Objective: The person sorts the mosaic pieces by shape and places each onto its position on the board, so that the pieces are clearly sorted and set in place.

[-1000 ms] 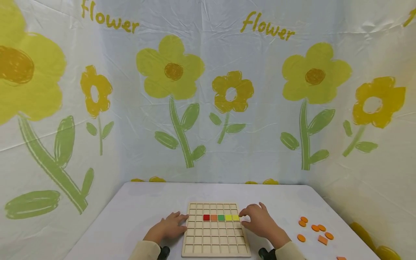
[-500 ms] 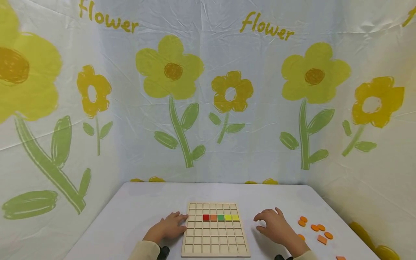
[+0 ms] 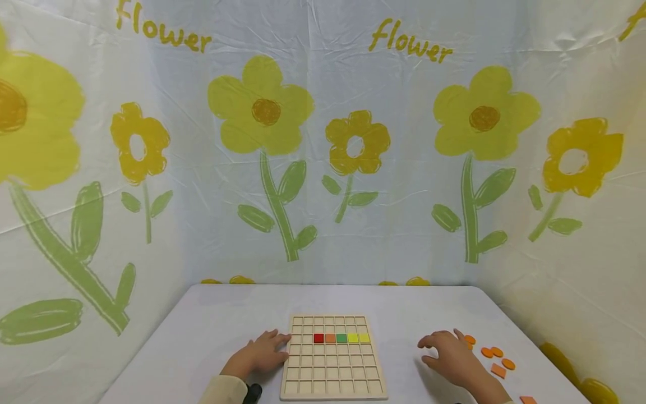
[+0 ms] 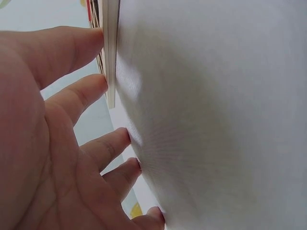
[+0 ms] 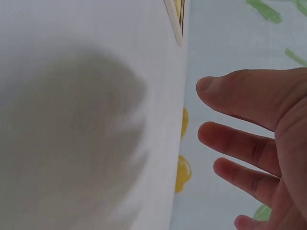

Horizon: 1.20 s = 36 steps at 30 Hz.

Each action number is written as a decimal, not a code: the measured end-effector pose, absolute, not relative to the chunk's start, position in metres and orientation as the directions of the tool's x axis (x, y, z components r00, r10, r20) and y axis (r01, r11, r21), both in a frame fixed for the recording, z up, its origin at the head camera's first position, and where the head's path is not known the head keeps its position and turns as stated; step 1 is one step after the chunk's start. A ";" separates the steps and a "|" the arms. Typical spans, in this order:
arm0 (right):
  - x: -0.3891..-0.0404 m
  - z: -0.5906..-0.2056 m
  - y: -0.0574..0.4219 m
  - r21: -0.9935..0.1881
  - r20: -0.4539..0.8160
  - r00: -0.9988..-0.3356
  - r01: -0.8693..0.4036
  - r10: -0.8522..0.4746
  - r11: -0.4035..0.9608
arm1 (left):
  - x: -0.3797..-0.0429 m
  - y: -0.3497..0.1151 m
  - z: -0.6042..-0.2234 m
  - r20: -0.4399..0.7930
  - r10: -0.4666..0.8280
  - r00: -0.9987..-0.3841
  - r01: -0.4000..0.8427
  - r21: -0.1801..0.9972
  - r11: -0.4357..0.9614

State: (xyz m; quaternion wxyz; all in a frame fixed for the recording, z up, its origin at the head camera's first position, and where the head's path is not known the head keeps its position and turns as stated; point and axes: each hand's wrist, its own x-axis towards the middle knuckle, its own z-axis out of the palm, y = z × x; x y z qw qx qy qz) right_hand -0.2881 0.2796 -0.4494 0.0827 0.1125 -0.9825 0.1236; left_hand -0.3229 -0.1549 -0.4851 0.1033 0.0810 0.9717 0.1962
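Note:
A wooden grid board (image 3: 333, 373) lies on the white table. One row of it holds a red square tile (image 3: 318, 338), an orange square tile (image 3: 330, 338), a green square tile (image 3: 341, 338) and two yellow square tiles (image 3: 359, 338). My left hand (image 3: 262, 353) rests at the board's left edge; in the left wrist view, thumb and index fingertips touch the board's side (image 4: 111, 52) and the other fingertips meet the table. My right hand (image 3: 449, 356) hovers right of the board, fingers loosely bent around nothing, partly hiding orange round pieces (image 3: 470, 340).
Several more orange round pieces (image 3: 497, 352) lie on the right side of the table (image 3: 227, 314), with an orange square tile (image 3: 498, 370) and another orange piece (image 3: 528, 400) nearer the front. A flower-printed cloth (image 3: 303, 235) hangs around the table's back and sides.
My right hand has left the board's right edge beside the yellow tiles and moved right toward the orange pieces. My left hand has stayed at the board's left edge.

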 end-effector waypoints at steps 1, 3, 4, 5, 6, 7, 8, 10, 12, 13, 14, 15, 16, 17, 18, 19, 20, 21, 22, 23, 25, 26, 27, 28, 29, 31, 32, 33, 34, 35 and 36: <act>-0.288 -0.450 0.283 -0.220 0.192 -0.961 -0.239 -0.198 0.946 | -0.323 -0.155 -0.486 -0.169 0.198 -0.965 0.117 0.398 0.910; -0.286 -0.449 0.290 -0.214 0.194 -0.960 -0.240 -0.200 0.947 | -0.323 -0.155 -0.487 -0.167 0.200 -0.966 0.120 0.398 0.910; -0.285 -0.450 0.293 -0.209 0.197 -0.960 -0.242 -0.202 0.948 | -0.323 -0.156 -0.487 -0.168 0.200 -0.965 0.119 0.399 0.909; -0.285 -0.450 0.297 -0.205 0.198 -0.960 -0.239 -0.199 0.949 | -0.323 -0.156 -0.487 -0.167 0.200 -0.965 0.120 0.398 0.909; -0.284 -0.450 0.300 -0.203 0.198 -0.961 -0.233 -0.193 0.951 | -0.323 -0.156 -0.487 -0.166 0.200 -0.966 0.119 0.398 0.909; -0.283 -0.451 0.304 -0.197 0.200 -0.961 -0.230 -0.191 0.953 | -0.323 -0.155 -0.487 -0.167 0.198 -0.966 0.118 0.399 0.909; -0.282 -0.451 0.307 -0.192 0.205 -0.959 -0.234 -0.194 0.953 | -0.323 -0.155 -0.488 -0.168 0.197 -0.966 0.116 0.399 0.910; -0.280 -0.451 0.313 -0.188 0.207 -0.959 -0.231 -0.191 0.955 | -0.323 -0.155 -0.488 -0.171 0.195 -0.966 0.113 0.400 0.910; -0.277 -0.450 0.319 -0.186 0.214 -0.959 -0.229 -0.188 0.955 | -0.324 -0.155 -0.489 -0.172 0.194 -0.966 0.112 0.400 0.910; -0.275 -0.450 0.322 -0.183 0.218 -0.957 -0.232 -0.190 0.955 | -0.324 -0.155 -0.490 -0.171 0.195 -0.966 0.113 0.401 0.909; -0.274 -0.450 0.325 -0.181 0.225 -0.956 -0.234 -0.191 0.955 | -0.324 -0.155 -0.490 -0.171 0.196 -0.966 0.114 0.400 0.909; -0.273 -0.450 0.328 -0.179 0.221 -0.957 -0.231 -0.190 0.956 | -0.325 -0.155 -0.490 -0.170 0.198 -0.965 0.116 0.400 0.909; -0.272 -0.449 0.332 -0.177 0.219 -0.959 -0.223 -0.182 0.959 | -0.325 -0.156 -0.490 -0.168 0.199 -0.965 0.117 0.401 0.908; -0.271 -0.450 0.335 -0.174 0.225 -0.959 -0.216 -0.175 0.961 | -0.325 -0.156 -0.490 -0.167 0.200 -0.965 0.119 0.402 0.908; -0.271 -0.449 0.338 -0.177 0.219 -0.962 -0.204 -0.164 0.963 | -0.325 -0.156 -0.490 -0.167 0.202 -0.965 0.120 0.401 0.908; -0.271 -0.450 0.341 -0.174 0.217 -0.963 -0.197 -0.158 0.965 | -0.326 -0.156 -0.490 -0.166 0.202 -0.965 0.122 0.400 0.908; -0.270 -0.449 0.344 -0.180 0.207 -0.968 -0.183 -0.145 0.967 | -0.326 -0.156 -0.490 -0.166 0.202 -0.965 0.122 0.399 0.909; -0.270 -0.449 0.347 -0.185 0.192 -0.972 -0.168 -0.132 0.968 | -0.326 -0.156 -0.490 -0.166 0.202 -0.965 0.122 0.397 0.910; -0.270 -0.448 0.349 -0.193 0.178 -0.977 -0.148 -0.113 0.970 | -0.327 -0.156 -0.490 -0.165 0.202 -0.965 0.122 0.396 0.910; -0.270 -0.448 0.352 -0.199 0.162 -0.981 -0.137 -0.105 0.970 | -0.327 -0.156 -0.491 -0.166 0.200 -0.966 0.121 0.394 0.911; -0.270 -0.448 0.358 -0.200 0.136 -0.987 -0.116 -0.090 0.973 | -0.326 -0.155 -0.490 -0.166 0.199 -0.966 0.120 0.391 0.913; -0.269 -0.448 0.360 -0.200 0.123 -0.990 -0.098 -0.075 0.975 | -0.326 -0.155 -0.490 -0.167 0.197 -0.966 0.119 0.390 0.913; -0.269 -0.449 0.364 -0.194 0.117 -0.991 -0.091 -0.069 0.977 | -0.326 -0.155 -0.490 -0.168 0.197 -0.966 0.118 0.390 0.913; -0.269 -0.450 0.367 -0.188 0.111 -0.992 -0.083 -0.062 0.979 | -0.326 -0.155 -0.489 -0.169 0.196 -0.966 0.117 0.391 0.913; -0.269 -0.451 0.370 -0.184 0.109 -0.992 -0.076 -0.056 0.980 | -0.326 -0.155 -0.489 -0.170 0.195 -0.966 0.115 0.392 0.913; -0.268 -0.451 0.376 -0.182 0.097 -0.995 -0.050 -0.033 0.982 | -0.325 -0.155 -0.487 -0.172 0.196 -0.966 0.114 0.397 0.911; -0.267 -0.452 0.380 -0.182 0.086 -0.996 -0.037 -0.021 0.983 | -0.325 -0.155 -0.487 -0.173 0.195 -0.966 0.112 0.399 0.910; -0.267 -0.452 0.383 -0.183 0.073 -0.997 -0.025 -0.012 0.983 | -0.324 -0.155 -0.486 -0.172 0.195 -0.966 0.112 0.402 0.909; -0.266 -0.452 0.386 -0.186 0.058 -0.998 -0.011 0.000 0.983 | -0.324 -0.155 -0.485 -0.172 0.195 -0.966 0.111 0.405 0.908; -0.266 -0.452 0.389 -0.190 0.048 -0.999 0.001 0.010 0.982 | -0.323 -0.155 -0.485 -0.172 0.196 -0.965 0.112 0.406 0.907; -0.265 -0.452 0.392 -0.193 0.030 -0.999 0.016 0.022 0.981 | -0.323 -0.155 -0.485 -0.171 0.197 -0.965 0.112 0.408 0.906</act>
